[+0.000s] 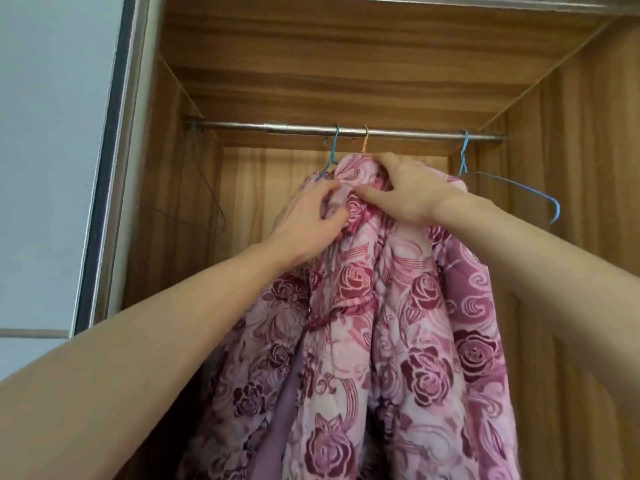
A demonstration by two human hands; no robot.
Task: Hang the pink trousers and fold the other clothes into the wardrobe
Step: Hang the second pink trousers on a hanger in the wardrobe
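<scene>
Pink trousers (381,323), a quilted fabric printed with dark roses, hang in the middle of the wooden wardrobe (588,168), bunched at the top just below the metal rail (242,126). Both hands are raised to that bunched top: the left hand (308,220) pinches the cloth between thumb and fingers, and the right hand (405,192) has its grip closed over the gathered fabric from above, thumb pressed into a fold. An orange hanger hook (364,140) sits on the rail directly over the trousers, its lower part hidden in the cloth. A blue hanger (331,154) hooks on just to its left, touching the fabric, and another blue wire hanger (512,188) hangs bare, well to the right. A dark wire hanger (207,188) shows faintly against the left inner wall. Left of the wardrobe stand a dark door frame edge (104,168) and a pale wall (45,150).
</scene>
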